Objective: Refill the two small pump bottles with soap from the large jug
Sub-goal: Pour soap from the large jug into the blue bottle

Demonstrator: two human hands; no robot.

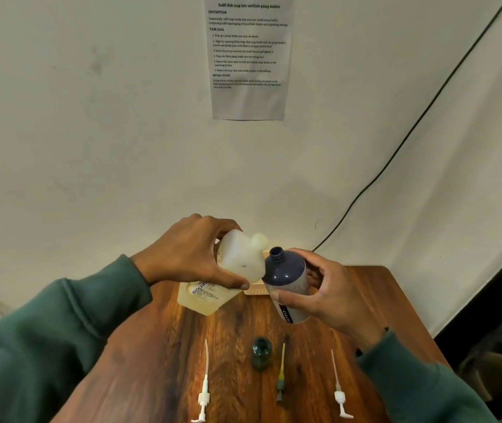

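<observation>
My left hand [188, 257] grips the handle end of the large translucent soap jug [237, 264], held above the table with its spout pointing right. My right hand [332, 294] holds a dark blue pump bottle [286, 276], uncapped and tilted, with its open mouth just under and right of the jug's spout. A second small dark bottle [261, 353] stands open on the table in front of me. Two white pump heads [204, 389] [339, 392] and a yellowish pump head [281, 377] lie flat on the table.
The wooden table [158, 346] stands against a pale wall. A light box [256, 290] sits partly hidden behind the jug and bottle. A printed sheet [248, 56] hangs on the wall and a black cable [402, 141] runs down on the right.
</observation>
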